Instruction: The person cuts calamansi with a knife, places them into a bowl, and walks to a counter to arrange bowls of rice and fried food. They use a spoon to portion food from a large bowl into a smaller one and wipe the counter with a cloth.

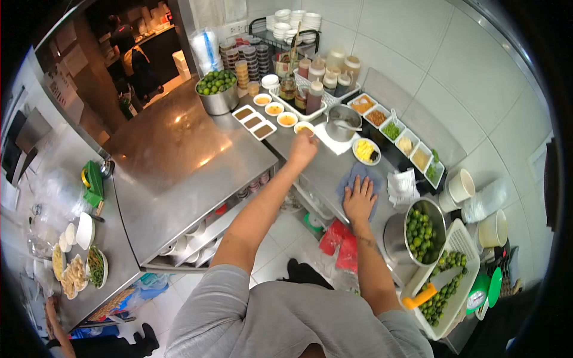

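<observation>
My left hand (303, 150) reaches forward with its fingers closed on the near rim of a small white sauce bowl (304, 127) holding orange liquid. Similar filled bowls (287, 120) line up to its left on the steel counter. My right hand (359, 203) lies flat, fingers apart, on a blue cloth (348, 178). Just beyond that hand is a white bowl (366, 151) with yellow and dark pieces. Between the hands, farther back, a steel pot (343, 122) with a ladle stands on a white sheet.
A white three-part dish (255, 122) of dark sauce sits left. Limes fill one steel pot (218, 102) at back left and another (397, 235) at right. An orange-handled knife (421, 296) lies over a lime basket (462, 286). Another person's arm (54, 319) shows at lower left.
</observation>
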Action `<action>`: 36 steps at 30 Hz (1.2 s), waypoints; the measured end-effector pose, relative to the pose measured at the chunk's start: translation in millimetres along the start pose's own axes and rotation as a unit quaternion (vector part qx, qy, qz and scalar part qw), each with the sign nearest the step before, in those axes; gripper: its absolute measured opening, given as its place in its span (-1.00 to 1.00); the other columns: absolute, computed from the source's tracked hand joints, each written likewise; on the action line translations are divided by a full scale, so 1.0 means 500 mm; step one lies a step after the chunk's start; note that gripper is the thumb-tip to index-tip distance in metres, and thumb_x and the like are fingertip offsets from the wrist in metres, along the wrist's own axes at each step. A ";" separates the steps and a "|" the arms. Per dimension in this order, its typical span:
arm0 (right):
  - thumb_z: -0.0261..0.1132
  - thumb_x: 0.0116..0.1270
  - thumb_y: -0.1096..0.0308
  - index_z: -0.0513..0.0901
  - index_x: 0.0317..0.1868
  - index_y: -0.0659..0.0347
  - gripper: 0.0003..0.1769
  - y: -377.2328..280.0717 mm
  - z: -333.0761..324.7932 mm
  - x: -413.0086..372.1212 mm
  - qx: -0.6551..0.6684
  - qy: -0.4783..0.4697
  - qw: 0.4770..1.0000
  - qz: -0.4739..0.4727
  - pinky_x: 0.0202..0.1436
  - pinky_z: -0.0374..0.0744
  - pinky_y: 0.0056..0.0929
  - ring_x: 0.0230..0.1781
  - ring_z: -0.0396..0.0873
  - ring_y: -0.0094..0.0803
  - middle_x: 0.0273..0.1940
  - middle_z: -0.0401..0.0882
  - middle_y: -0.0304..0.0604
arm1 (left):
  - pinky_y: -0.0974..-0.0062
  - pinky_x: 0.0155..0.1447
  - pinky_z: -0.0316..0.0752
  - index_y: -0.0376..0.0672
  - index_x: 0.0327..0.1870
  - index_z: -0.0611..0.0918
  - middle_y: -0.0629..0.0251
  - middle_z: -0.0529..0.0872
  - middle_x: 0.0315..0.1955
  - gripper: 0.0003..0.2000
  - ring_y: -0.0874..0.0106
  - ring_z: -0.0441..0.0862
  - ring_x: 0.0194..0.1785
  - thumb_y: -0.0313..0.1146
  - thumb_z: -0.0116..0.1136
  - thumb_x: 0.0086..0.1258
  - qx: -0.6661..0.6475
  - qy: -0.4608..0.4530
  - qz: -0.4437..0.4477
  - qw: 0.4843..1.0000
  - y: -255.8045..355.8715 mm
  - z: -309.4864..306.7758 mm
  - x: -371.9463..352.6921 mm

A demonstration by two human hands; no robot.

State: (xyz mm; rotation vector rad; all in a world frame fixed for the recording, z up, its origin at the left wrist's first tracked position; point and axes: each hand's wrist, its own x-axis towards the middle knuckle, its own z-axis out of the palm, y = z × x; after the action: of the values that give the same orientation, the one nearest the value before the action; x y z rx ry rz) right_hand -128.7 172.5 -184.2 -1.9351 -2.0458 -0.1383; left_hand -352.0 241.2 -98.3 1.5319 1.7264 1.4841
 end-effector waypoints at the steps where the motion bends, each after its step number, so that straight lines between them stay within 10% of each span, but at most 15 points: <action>1: -0.02 0.39 -0.02 0.23 0.40 0.10 -0.35 -0.011 -0.004 -0.002 0.002 0.006 1.000 -0.007 0.37 0.03 0.24 0.45 0.04 0.03 0.42 0.10 0.10 | 0.22 0.00 0.48 -0.35 -0.17 0.56 -0.12 0.63 -0.28 -0.70 0.00 0.59 -0.11 -0.41 0.30 0.09 0.009 0.004 -0.007 1.000 -0.030 0.005 0.060; 10: 0.01 0.37 0.04 0.26 0.39 0.10 -0.37 -0.048 -0.025 0.009 0.017 0.008 0.999 -0.043 0.36 0.06 0.22 0.43 0.08 0.04 0.41 0.13 0.09 | 0.16 0.25 0.35 -0.10 0.30 0.20 -0.08 0.31 0.17 -0.14 -0.05 0.37 0.22 -0.15 0.47 -0.02 0.130 -0.007 -0.058 0.990 -0.011 0.074 0.302; 22: 0.03 0.36 0.07 0.26 0.39 0.06 -0.38 -0.061 -0.041 0.014 -0.013 -0.008 1.000 -0.028 0.38 0.08 0.15 0.42 0.10 -0.01 0.41 0.15 0.04 | 0.12 0.21 0.33 -0.19 0.13 0.26 -0.10 0.39 0.06 -0.29 -0.07 0.39 0.15 -0.21 0.45 0.01 0.089 0.066 -0.008 0.994 -0.054 0.095 0.339; 29: 0.02 0.35 0.05 0.28 0.38 0.04 -0.39 -0.057 -0.022 0.009 -0.028 0.021 0.999 -0.018 0.37 0.12 0.15 0.41 0.14 -0.04 0.39 0.19 0.01 | 0.33 0.18 0.39 -0.24 0.14 0.31 0.13 0.52 0.00 -0.34 0.26 0.51 0.07 -0.24 0.44 0.09 -0.256 0.087 0.119 0.955 -0.016 -0.260 0.216; 36: 0.03 0.31 0.15 0.38 0.31 0.05 -0.45 -0.051 0.000 0.018 -0.091 0.045 0.995 -0.024 0.31 0.24 0.10 0.33 0.27 -0.05 0.30 0.33 0.00 | 0.43 0.13 0.39 -0.21 0.07 0.38 0.28 0.56 -0.11 -0.48 0.45 0.51 0.00 -0.34 0.38 0.14 -0.103 0.130 0.058 0.984 0.015 -0.811 -0.098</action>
State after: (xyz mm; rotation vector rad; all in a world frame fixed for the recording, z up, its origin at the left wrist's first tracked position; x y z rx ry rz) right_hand -154.1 179.0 -177.8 -1.9459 -2.0834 -0.4282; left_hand -666.8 19.0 37.6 1.4026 1.5791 1.9312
